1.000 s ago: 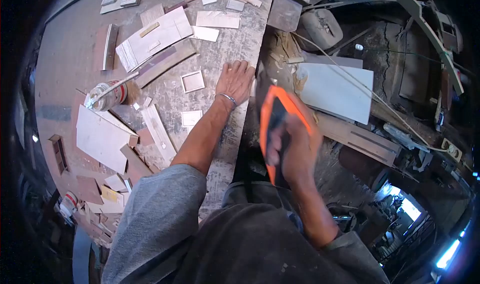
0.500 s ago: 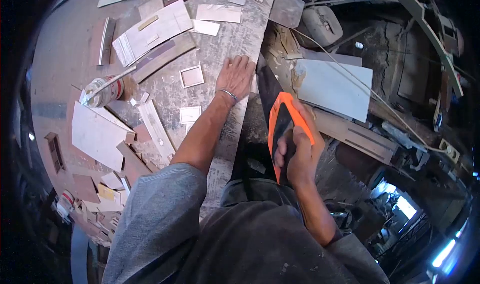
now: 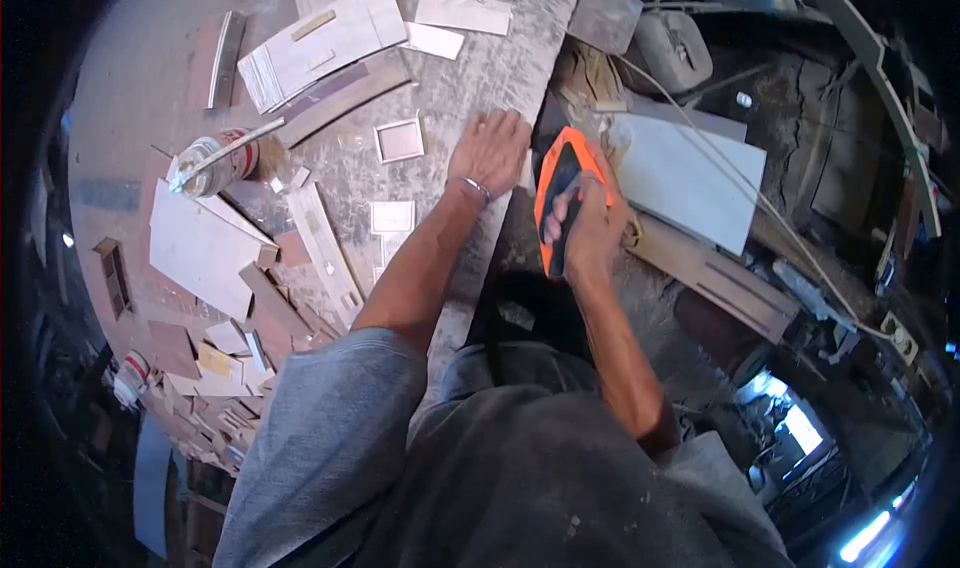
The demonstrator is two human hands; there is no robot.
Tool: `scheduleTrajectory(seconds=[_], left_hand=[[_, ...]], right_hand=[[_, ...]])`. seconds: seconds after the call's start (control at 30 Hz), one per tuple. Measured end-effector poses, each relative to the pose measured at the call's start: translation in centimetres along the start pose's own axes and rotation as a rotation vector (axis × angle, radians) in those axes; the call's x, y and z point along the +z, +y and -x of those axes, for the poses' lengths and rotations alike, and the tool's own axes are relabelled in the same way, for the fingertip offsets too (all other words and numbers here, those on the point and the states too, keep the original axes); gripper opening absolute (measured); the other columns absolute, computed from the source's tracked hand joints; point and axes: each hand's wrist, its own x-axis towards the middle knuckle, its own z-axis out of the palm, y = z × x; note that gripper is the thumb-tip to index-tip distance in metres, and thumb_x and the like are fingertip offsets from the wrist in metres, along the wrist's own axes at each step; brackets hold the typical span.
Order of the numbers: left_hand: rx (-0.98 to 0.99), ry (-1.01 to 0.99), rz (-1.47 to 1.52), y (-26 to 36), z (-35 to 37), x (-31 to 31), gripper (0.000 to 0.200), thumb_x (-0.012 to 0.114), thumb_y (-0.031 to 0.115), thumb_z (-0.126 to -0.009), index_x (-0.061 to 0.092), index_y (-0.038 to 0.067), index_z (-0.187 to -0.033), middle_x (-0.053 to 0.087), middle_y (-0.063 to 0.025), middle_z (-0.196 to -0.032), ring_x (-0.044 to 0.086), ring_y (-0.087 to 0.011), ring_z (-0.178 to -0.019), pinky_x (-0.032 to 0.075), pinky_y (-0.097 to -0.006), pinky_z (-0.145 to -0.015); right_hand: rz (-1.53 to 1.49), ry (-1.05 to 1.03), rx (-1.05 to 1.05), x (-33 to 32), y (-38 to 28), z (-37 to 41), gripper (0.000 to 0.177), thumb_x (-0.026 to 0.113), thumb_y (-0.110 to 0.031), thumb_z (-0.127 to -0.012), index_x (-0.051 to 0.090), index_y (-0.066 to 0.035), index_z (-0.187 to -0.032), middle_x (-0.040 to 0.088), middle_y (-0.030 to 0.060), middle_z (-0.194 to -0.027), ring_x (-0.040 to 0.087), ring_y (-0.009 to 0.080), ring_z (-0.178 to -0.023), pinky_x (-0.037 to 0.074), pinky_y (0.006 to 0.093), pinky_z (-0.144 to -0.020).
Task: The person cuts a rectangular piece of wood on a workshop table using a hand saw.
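Note:
In the head view my right hand (image 3: pixel 592 218) grips the orange and black handle of a hand saw (image 3: pixel 548 193), just off the table's edge. The blade is mostly hidden, dark against the shadow. My left hand (image 3: pixel 490 148), with a metal bracelet at the wrist, presses down at the edge of the worktable (image 3: pixel 520 78). Its fingers are bent and close together, holding down a small pale piece of wood (image 3: pixel 526 171) that shows beside the palm. A small square wooden frame (image 3: pixel 399 140) lies to the left of this hand.
A jar (image 3: pixel 215 163) with a stick across its top stands on the left. Thin boards (image 3: pixel 200 248) and curved strips (image 3: pixel 350 93) are scattered over the table. Below the edge on the right are a white panel (image 3: pixel 690 178), a plastic canister (image 3: pixel 672 53) and a long plank (image 3: pixel 715 288).
My right hand and the saw have moved forward, away from my body, and the blade shows less. My left hand stays at the table edge. The whole view has shifted slightly.

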Motion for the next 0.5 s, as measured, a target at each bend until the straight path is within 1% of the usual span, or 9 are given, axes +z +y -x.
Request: scheduleTrajectory(seconds=[0.03,0.07,0.1,0.13,0.23,0.33,0.4,0.47,0.5], left_hand=[[0.0,0.064,-0.027,-1.0,-0.6,-0.1,0.023,0.056,0.024,-0.095,0.061,0.007,-0.11,0.059,-0.0119,-0.113,0.056,-0.0279,-0.117,0.04,-0.0459,-0.1],[-0.021,-0.055,-0.007,-1.0,-0.8,-0.1,0.023,0.057,0.024,-0.095,0.061,0.008,-0.11,0.059,-0.0117,-0.112,0.056,-0.0288,-0.116,0.04,-0.0463,-0.099],[-0.021,-0.084,0.016,0.4,0.5,-0.2,0.022,0.057,0.024,-0.095,0.061,0.008,-0.109,0.059,-0.0115,-0.112,0.056,-0.0288,-0.115,0.04,-0.0464,-0.099],[-0.024,-0.097,0.015,0.4,0.9,-0.6,0.022,0.057,0.024,-0.094,0.061,0.008,-0.108,0.059,-0.0114,-0.111,0.056,-0.0287,-0.114,0.04,-0.0465,-0.098],[0.0,-0.01,-0.01,-1.1,-1.5,-1.3,0.018,0.057,0.022,-0.095,0.061,0.009,-0.106,0.058,-0.0108,-0.109,0.055,-0.0281,-0.112,0.04,-0.046,-0.096],[0.0,-0.062,-0.018,-0.6,-0.7,-1.5,0.017,0.057,0.022,-0.094,0.061,0.009,-0.105,0.058,-0.0109,-0.109,0.055,-0.0284,-0.112,0.041,-0.0452,-0.096],[0.004,-0.002,-0.05,-1.3,-1.4,-1.0,0.019,0.058,0.022,-0.094,0.061,0.008,-0.106,0.058,-0.0111,-0.109,0.056,-0.0289,-0.112,0.041,-0.0458,-0.096],[0.006,-0.026,-0.003,-0.5,-0.7,-1.8,0.022,0.059,0.023,-0.093,0.062,0.006,-0.108,0.059,-0.0122,-0.111,0.056,-0.0303,-0.112,0.041,-0.0473,-0.097],[0.002,0.017,0.002,-0.1,-1.2,-2.0,0.023,0.059,0.023,-0.093,0.062,0.006,-0.109,0.059,-0.0126,-0.112,0.056,-0.0305,-0.112,0.041,-0.0476,-0.097]], right_hand=[[-0.01,-0.028,-0.034,0.6,0.3,-0.1,0.047,0.047,-0.02,-0.109,0.049,-0.007,-0.154,0.05,0.0,-0.061,0.045,0.0101,-0.043,0.041,0.0278,-0.041],[-0.008,-0.066,-0.084,0.7,0.4,-0.4,0.047,0.047,-0.019,-0.109,0.049,-0.007,-0.155,0.05,-0.0003,-0.061,0.045,0.0098,-0.043,0.04,0.0278,-0.041],[0.005,-0.061,-0.081,-0.2,0.5,1.6,0.047,0.047,-0.018,-0.109,0.049,-0.007,-0.155,0.05,-0.0005,-0.062,0.046,0.0096,-0.044,0.04,0.0278,-0.041],[0.001,-0.048,-0.021,-0.3,-0.6,1.2,0.045,0.047,-0.017,-0.108,0.052,-0.006,-0.152,0.054,0.0,-0.063,0.047,0.009,-0.044,0.04,0.027,-0.04],[0.119,-0.049,-0.095,-2.6,-3.1,5.0,0.042,0.05,-0.018,-0.107,0.058,-0.003,-0.145,0.058,0.0016,-0.066,0.048,0.0093,-0.044,0.041,0.0278,-0.04],[0.119,-0.055,-0.025,-2.7,-6.8,7.6,0.039,0.052,-0.022,-0.106,0.066,0.001,-0.134,0.061,0.0047,-0.067,0.049,0.0107,-0.044,0.043,0.0294,-0.041],[0.182,-0.136,0.015,-0.7,-9.2,1.2,0.032,0.052,-0.031,-0.106,0.064,-0.001,-0.109,0.058,0.0053,-0.063,0.051,0.0137,-0.042,0.043,0.0314,-0.039],[0.232,-0.173,0.086,-0.3,-11.4,-3.4,0.044,0.052,-0.039,-0.106,0.063,-0.003,-0.084,0.056,0.006,-0.06,0.052,0.0167,-0.04,0.044,0.0333,-0.038],[0.185,-0.161,0.109,-1.2,-11.7,-2.9,0.043,0.052,-0.04,-0.106,0.061,-0.004,-0.084,0.055,0.0057,-0.059,0.052,0.0169,-0.04,0.044,0.0338,-0.037]])
